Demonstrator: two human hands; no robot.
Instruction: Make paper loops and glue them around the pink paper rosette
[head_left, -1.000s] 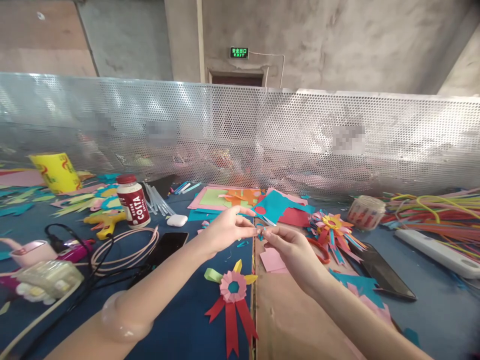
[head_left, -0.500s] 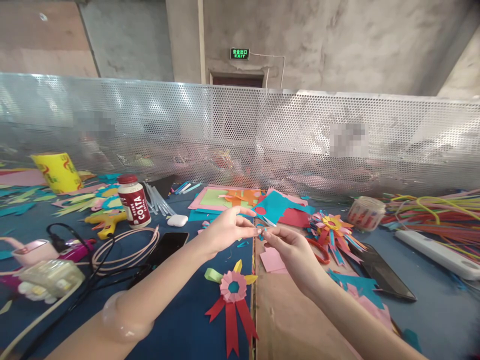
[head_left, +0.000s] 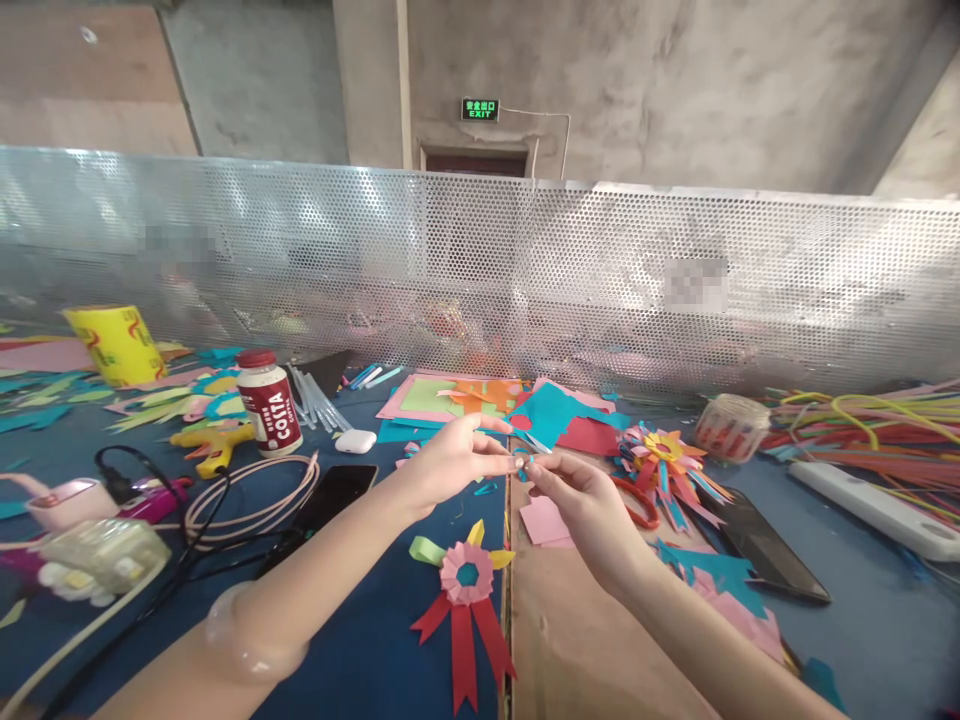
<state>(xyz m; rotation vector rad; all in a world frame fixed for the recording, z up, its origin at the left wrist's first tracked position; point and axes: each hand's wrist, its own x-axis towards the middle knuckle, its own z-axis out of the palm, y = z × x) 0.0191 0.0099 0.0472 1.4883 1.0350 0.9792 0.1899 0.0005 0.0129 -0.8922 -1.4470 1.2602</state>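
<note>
My left hand (head_left: 450, 460) and my right hand (head_left: 574, 490) meet fingertip to fingertip above the middle of the table. Between them is a small blue paper piece (head_left: 524, 462), pinched by both hands and mostly covered by the fingers. Below the hands lies a paper rosette (head_left: 466, 574) with a pink pleated ring, a blue centre, red ribbon tails and yellow and green tabs. Red-handled scissors (head_left: 637, 503) rest just right of my right hand, partly hidden. Beyond them sits a second rosette (head_left: 664, 447) in yellow, orange, pink and blue.
Coloured paper sheets (head_left: 427, 395) lie behind the hands. To the left are a Costa bottle (head_left: 268, 405), a yellow glue gun (head_left: 214, 446), coiled cable (head_left: 251, 500) and a phone (head_left: 341, 495). At right are a jar (head_left: 733, 428) and a dark tablet-like device (head_left: 769, 550). A perforated metal screen (head_left: 465, 260) stands behind.
</note>
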